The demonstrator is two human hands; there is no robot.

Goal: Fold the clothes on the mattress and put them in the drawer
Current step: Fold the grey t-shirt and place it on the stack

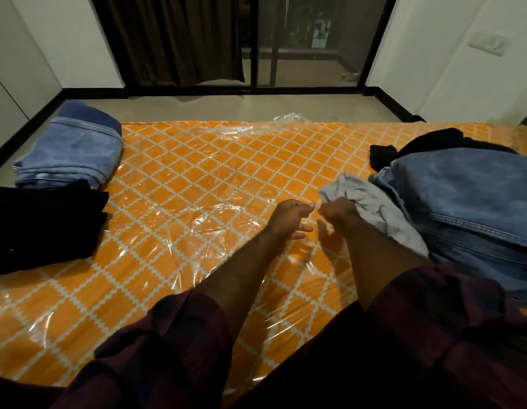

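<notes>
Nearest the lens, rolled-up maroon sleeves [173, 335] and two bare forearms stretched over a plastic-wrapped orange mattress [197, 172]. Gripping a crumpled grey garment [374, 208] with the right hand [339, 212], fingers curled into the cloth, at the edge of an unfolded heap of blue jeans [468, 190] and black clothes [427, 140] on the mattress's right side. Just beside it, the left hand [287, 216], half open, thumb near forefinger, lower fingers straight, nothing visible in it. At far left, folded denim [70, 149] and a folded black garment [41, 225]. Beyond, grey floor [227, 109] and dark curtain [179, 36]
</notes>
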